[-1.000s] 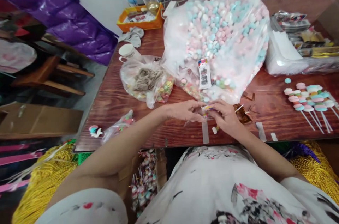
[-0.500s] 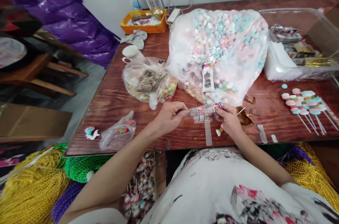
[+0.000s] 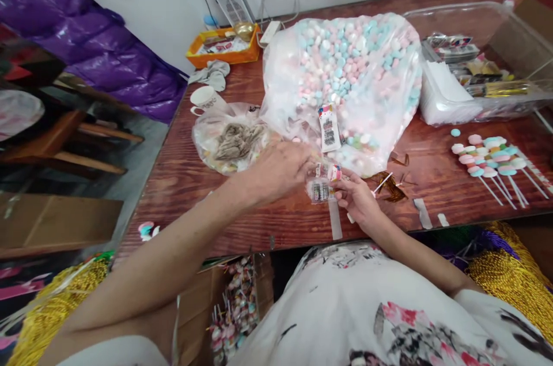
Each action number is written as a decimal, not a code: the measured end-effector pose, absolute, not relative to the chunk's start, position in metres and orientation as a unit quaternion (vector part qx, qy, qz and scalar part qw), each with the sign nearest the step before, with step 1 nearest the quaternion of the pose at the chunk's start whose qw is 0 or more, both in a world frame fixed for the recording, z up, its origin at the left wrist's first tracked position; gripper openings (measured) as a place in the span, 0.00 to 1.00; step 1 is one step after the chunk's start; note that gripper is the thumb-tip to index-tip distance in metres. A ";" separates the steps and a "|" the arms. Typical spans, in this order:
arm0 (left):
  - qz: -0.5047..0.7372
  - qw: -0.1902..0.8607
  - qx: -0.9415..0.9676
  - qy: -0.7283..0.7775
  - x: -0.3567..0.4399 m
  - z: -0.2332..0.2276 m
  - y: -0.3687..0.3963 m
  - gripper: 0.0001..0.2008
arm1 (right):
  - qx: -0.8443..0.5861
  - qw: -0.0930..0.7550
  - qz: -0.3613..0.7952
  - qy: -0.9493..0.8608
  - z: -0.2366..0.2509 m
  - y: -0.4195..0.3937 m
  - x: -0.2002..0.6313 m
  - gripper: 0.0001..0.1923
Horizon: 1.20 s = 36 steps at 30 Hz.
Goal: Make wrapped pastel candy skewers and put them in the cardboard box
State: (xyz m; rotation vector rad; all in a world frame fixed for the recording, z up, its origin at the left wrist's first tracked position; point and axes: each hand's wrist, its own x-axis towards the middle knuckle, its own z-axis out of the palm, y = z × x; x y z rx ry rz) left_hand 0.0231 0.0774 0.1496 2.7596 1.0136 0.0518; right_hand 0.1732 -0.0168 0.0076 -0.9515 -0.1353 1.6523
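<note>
My right hand [image 3: 358, 196] pinches a small clear plastic wrapper [image 3: 320, 192] with printed labels, above the table's front edge. My left hand [image 3: 287, 161] reaches over the wrapper's upper left side; its fingers are smeared by motion, so their grip is unclear. Past my right hand a white stick [image 3: 383, 183] pokes out, and a bit of marshmallow [image 3: 350, 218] shows below the hand. Whether the stick is held or lies on the table, I cannot tell. Just beyond the hands, a stack of printed wrappers [image 3: 329, 129] lies on a large bag of pastel marshmallows [image 3: 345, 57].
Marshmallow skewers [image 3: 490, 158] lie at right, before a clear plastic bin [image 3: 453, 109]. Left of the big bag are a knotted plastic bag [image 3: 207, 147], a white mug [image 3: 206, 101] and an orange tray [image 3: 224, 57]. Gold twist ties [image 3: 392, 188] and tape pieces [image 3: 422, 214] lie near my right hand.
My left hand has moved from the wrapper's left end to over its top, across the knotted bag. The wrapper looks more bunched in my right hand. The view has shifted slightly.
</note>
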 end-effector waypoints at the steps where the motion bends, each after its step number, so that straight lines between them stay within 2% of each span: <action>1: 0.042 0.123 0.931 0.342 0.018 0.147 0.078 0.12 | -0.401 0.577 0.709 -0.054 0.008 -0.020 0.175 0.26; 4: 0.158 0.193 0.892 0.377 0.000 0.134 0.070 0.15 | -0.387 0.568 0.724 -0.047 0.011 -0.031 0.178 0.24; 8: 0.328 0.250 0.782 0.467 -0.013 0.098 0.040 0.14 | -0.384 0.579 0.717 -0.050 0.012 -0.038 0.180 0.25; 12: 0.422 0.338 0.669 0.511 -0.002 0.051 -0.001 0.12 | -0.391 0.577 0.712 -0.082 0.013 -0.035 0.172 0.20; 15: 0.412 0.410 0.648 0.492 0.008 0.026 -0.026 0.11 | -0.418 0.574 0.696 -0.107 0.011 -0.032 0.161 0.14; 19: 0.415 0.443 0.614 0.504 0.000 0.012 -0.042 0.12 | -0.457 0.572 0.656 -0.183 0.008 -0.036 0.163 0.08; 26: 0.469 0.452 0.546 0.527 -0.012 -0.003 -0.048 0.12 | -0.400 0.443 0.715 -0.363 0.010 -0.056 0.168 0.12; 31: 0.430 0.533 0.548 0.481 -0.008 0.002 -0.051 0.13 | -0.466 0.426 0.557 -0.539 0.004 -0.050 0.162 0.18; 34: 0.394 0.567 0.576 0.438 -0.013 0.019 -0.043 0.15 | -0.440 0.322 0.458 -0.703 0.001 -0.047 0.169 0.12; 36: 0.354 0.561 0.626 0.410 -0.016 0.029 -0.036 0.12 | -0.428 0.260 0.417 -0.758 -0.002 -0.048 0.173 0.10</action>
